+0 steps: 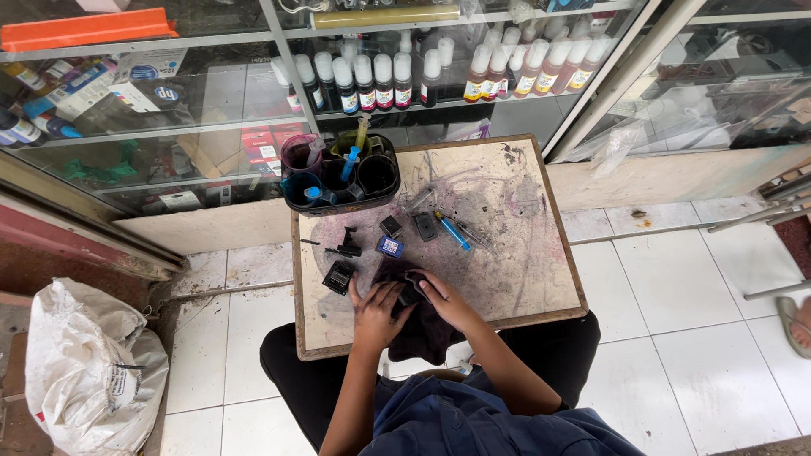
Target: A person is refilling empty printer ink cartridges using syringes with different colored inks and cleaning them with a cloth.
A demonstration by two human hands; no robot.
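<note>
My left hand [378,311] and my right hand [446,301] meet at the near edge of a small stained wooden table [524,253]. Together they press a small black ink cartridge [409,295] into a dark, ink-soaked cloth [422,331] that hangs over the table's front edge. Just left of my left hand lies another black cartridge [338,276]. Further back sit a blue-labelled cartridge [389,247], two more small black cartridges [391,225] and a blue syringe [454,232].
A black tray of ink cups [340,173] with syringes stands at the table's back left corner. Behind it a glass cabinet holds rows of ink bottles [439,72]. A white sack [89,363] lies on the tiled floor at left.
</note>
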